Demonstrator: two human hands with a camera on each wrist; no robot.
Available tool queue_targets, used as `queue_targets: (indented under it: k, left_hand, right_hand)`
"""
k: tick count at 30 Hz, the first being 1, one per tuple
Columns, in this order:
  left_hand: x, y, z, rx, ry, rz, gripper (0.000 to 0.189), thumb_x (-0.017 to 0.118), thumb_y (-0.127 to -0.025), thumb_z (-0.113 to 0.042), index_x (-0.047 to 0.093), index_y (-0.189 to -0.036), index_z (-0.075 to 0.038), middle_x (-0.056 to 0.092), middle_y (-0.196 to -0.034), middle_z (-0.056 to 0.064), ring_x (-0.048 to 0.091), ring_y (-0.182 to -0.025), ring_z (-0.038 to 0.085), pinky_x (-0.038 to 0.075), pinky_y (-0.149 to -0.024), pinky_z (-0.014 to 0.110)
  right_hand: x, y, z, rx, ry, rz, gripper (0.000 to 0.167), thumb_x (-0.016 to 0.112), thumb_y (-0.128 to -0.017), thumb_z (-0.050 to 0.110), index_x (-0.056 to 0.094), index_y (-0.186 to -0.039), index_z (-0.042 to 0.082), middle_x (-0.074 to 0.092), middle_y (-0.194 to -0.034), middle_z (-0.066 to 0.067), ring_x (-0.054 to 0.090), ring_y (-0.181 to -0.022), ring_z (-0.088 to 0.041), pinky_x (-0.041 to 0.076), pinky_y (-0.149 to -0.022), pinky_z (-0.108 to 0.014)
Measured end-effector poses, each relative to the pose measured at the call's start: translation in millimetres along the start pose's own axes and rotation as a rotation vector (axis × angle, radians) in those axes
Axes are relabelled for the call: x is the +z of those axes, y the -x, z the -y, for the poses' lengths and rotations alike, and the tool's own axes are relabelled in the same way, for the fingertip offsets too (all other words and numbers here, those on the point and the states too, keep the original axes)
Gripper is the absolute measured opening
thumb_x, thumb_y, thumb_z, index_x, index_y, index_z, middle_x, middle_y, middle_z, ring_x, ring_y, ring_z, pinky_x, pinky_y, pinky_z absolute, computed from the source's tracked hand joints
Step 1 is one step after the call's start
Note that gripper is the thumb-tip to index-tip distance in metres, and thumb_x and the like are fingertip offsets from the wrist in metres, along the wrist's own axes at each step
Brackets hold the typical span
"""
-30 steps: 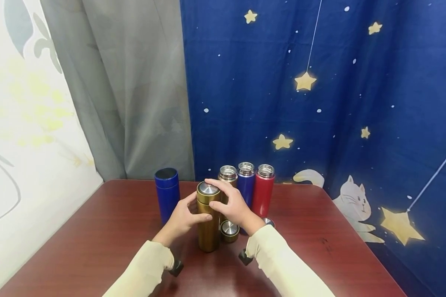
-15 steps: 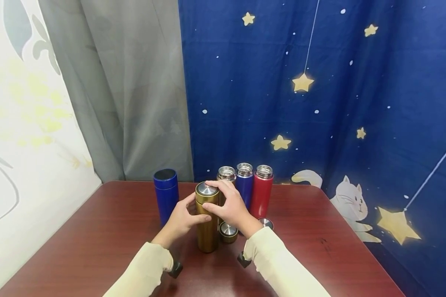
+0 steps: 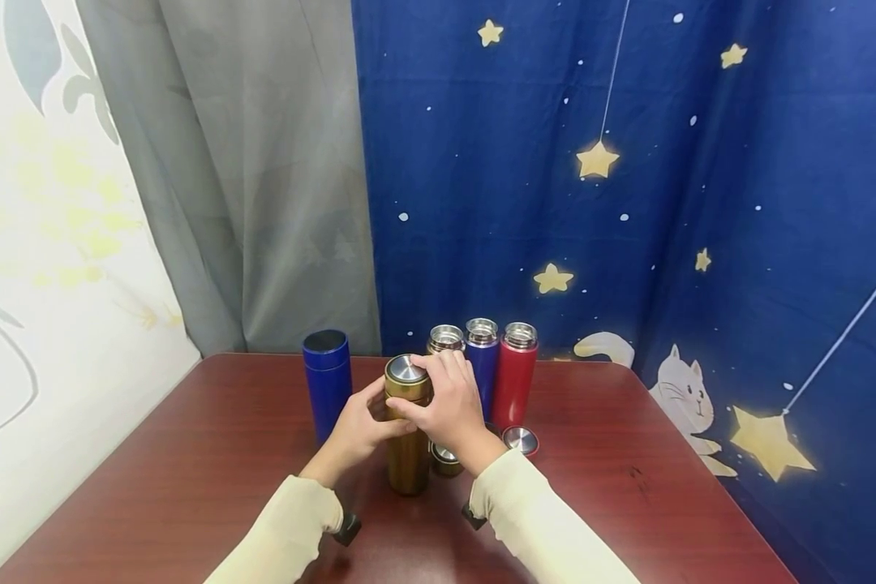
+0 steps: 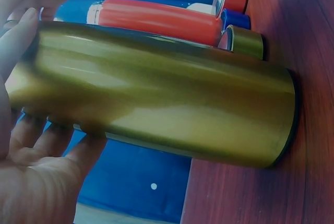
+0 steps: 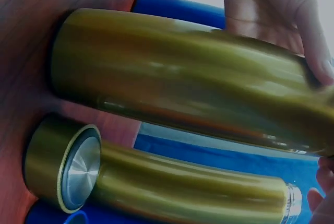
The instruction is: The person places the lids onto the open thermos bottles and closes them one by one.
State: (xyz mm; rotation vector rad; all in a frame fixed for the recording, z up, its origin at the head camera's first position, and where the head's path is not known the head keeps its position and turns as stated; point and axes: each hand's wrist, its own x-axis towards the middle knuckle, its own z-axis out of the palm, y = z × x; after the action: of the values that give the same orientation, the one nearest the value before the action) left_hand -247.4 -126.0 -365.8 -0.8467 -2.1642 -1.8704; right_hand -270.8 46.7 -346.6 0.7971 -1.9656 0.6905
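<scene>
A gold thermos (image 3: pixel 407 466) stands upright on the table, its gold lid (image 3: pixel 406 371) with a brushed steel top in place. Around the upper body curls my left hand (image 3: pixel 355 426), thumb across the front; the left wrist view shows its fingers (image 4: pixel 83 153) along one side. My right hand (image 3: pixel 448 405) grips the lid from the right, thumb at the front of its lower edge and fingertips over the top rim. Just right of the thermos, a loose gold lid (image 5: pixel 44 164) lies on the table, partly behind my right hand in the head view.
Behind the hands stand three uncapped thermoses: gold (image 5: pixel 193 187), blue (image 3: pixel 484 357) and red (image 3: pixel 516 381). A red lid (image 3: pixel 521 440) and a blue lid (image 4: pixel 235 19) lie before them. At the left stands a blue thermos (image 3: pixel 327 381) with a black top. Curtains hang behind the table.
My right hand has turned around the lid, its thumb sliding left across the front and its wrist shifting left. More of the red lid shows. The left hand keeps its hold on the thermos.
</scene>
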Motion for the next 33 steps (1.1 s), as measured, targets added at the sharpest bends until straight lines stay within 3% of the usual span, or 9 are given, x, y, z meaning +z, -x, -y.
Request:
queue_targets:
  k: [6, 10, 13, 18, 20, 22, 27, 33]
  left_hand:
    - [-1.8, -3.4, 23.5, -0.005, -0.026, -0.031, 0.071, 0.08, -0.078, -0.002, 0.048, -0.142, -0.007, 0.062, -0.126, 0.014, 0.065, -0.105, 0.023, 0.053, -0.087, 0.031]
    - [-2.8, -3.4, 26.0, -0.009, -0.011, -0.029, 0.07, 0.08, -0.079, -0.005, 0.049, -0.142, -0.01, 0.062, -0.126, 0.012, 0.065, -0.106, 0.023, 0.053, -0.088, 0.031]
    - [-3.3, -3.8, 26.1, -0.022, 0.006, -0.016, 0.07, 0.081, -0.08, -0.009, 0.048, -0.142, -0.011, 0.061, -0.128, 0.012, 0.064, -0.108, 0.025, 0.053, -0.088, 0.032]
    - [-5.2, -3.9, 22.4, -0.048, -0.03, 0.003, 0.072, 0.082, -0.079, -0.011, 0.048, -0.142, -0.01, 0.061, -0.128, 0.011, 0.063, -0.11, 0.025, 0.053, -0.089, 0.032]
    - [-6.7, -3.8, 23.0, -0.048, -0.039, 0.012, 0.072, 0.082, -0.078, -0.01, 0.048, -0.141, -0.009, 0.063, -0.125, 0.011, 0.064, -0.109, 0.025, 0.052, -0.09, 0.033]
    - [-8.5, -4.3, 27.8, -0.039, -0.041, 0.022, 0.07, 0.082, -0.078, -0.01, 0.05, -0.14, -0.009, 0.064, -0.123, 0.01, 0.064, -0.108, 0.023, 0.052, -0.089, 0.032]
    - [-10.6, -4.9, 26.5, -0.032, -0.018, 0.047, 0.068, 0.082, -0.078, -0.008, 0.051, -0.138, -0.007, 0.065, -0.121, 0.011, 0.065, -0.106, 0.024, 0.052, -0.09, 0.033]
    - [-11.4, -6.3, 26.6, -0.036, -0.009, 0.046, 0.068, 0.082, -0.077, -0.008, 0.051, -0.138, -0.007, 0.065, -0.121, 0.011, 0.065, -0.106, 0.024, 0.052, -0.09, 0.033]
  right_hand:
    - [0.6, -4.8, 6.0, -0.002, 0.119, -0.009, 0.059, 0.079, -0.071, 0.056, 0.061, -0.104, 0.011, 0.06, -0.096, -0.003, 0.052, -0.092, -0.022, 0.043, -0.077, -0.037]
    - [-0.3, -4.8, 6.6, 0.038, 0.12, 0.067, 0.059, 0.074, -0.075, 0.057, 0.058, -0.108, 0.011, 0.057, -0.099, -0.003, 0.05, -0.093, -0.021, 0.043, -0.078, -0.036]
    - [-2.9, -4.6, 2.9, 0.093, -0.027, 0.183, 0.06, 0.072, -0.08, 0.051, 0.05, -0.117, 0.009, 0.053, -0.115, -0.006, 0.048, -0.107, -0.021, 0.044, -0.09, -0.036]
    - [-9.8, -6.2, -8.9, 0.213, -0.471, 0.395, 0.074, 0.068, -0.084, 0.034, 0.031, -0.146, 0.015, 0.033, -0.15, -0.008, 0.034, -0.136, -0.027, 0.034, -0.109, -0.046]
    - [-11.1, -6.8, -13.4, 0.22, -0.609, 0.438, 0.078, 0.066, -0.084, 0.029, 0.028, -0.151, 0.017, 0.03, -0.154, -0.008, 0.033, -0.138, -0.027, 0.032, -0.11, -0.049]
    - [-11.1, -7.4, -17.2, 0.191, -0.69, 0.449, 0.074, 0.063, -0.084, 0.023, 0.033, -0.151, 0.015, 0.035, -0.153, -0.008, 0.034, -0.138, -0.026, 0.031, -0.11, -0.048]
    - [-12.2, -9.7, -20.8, 0.146, -0.701, 0.449, 0.054, 0.064, -0.084, 0.011, 0.054, -0.137, 0.006, 0.049, -0.143, -0.013, 0.042, -0.134, -0.025, 0.037, -0.107, -0.044]
    - [-13.4, -12.7, -21.8, 0.15, -0.636, 0.427, 0.055, 0.073, -0.081, 0.011, 0.058, -0.133, 0.004, 0.057, -0.135, -0.013, 0.049, -0.126, -0.03, 0.043, -0.102, -0.046]
